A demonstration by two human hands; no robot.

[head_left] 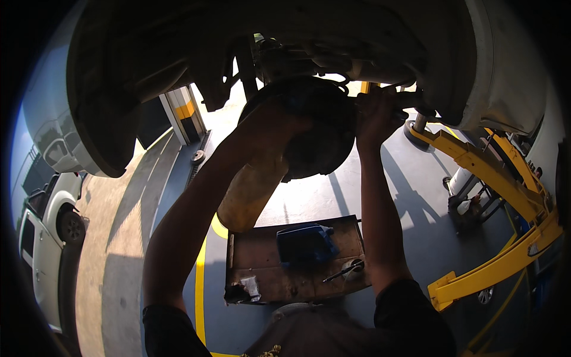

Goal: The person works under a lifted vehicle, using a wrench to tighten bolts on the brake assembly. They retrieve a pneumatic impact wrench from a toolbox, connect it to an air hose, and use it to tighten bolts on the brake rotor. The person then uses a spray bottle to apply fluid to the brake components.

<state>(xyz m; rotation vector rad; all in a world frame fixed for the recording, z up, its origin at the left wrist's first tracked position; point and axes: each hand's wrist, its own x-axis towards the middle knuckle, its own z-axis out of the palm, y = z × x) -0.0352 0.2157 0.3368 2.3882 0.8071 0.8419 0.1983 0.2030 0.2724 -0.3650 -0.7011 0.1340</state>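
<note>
Your left grip [282, 122] lies against the round dark part [324, 143], deep in shadow; cannot tell whether the fingers are closed. Your right grip [377, 116] is raised at that part's right side, fingers bent beside a dark bar-like piece [408, 99]; cannot tell if closed on it. Round part: under the raised vehicle [510, 65], between your forearms. Tan cylinder [250, 196]: below it, alongside your left forearm. Lower down, brown surface [256, 259] bearing a blue container [303, 243], a white scrap [251, 288] and a dark slender tool [338, 273]. Right: yellow lift arm [505, 178]. Far left: white car [47, 253].
</note>
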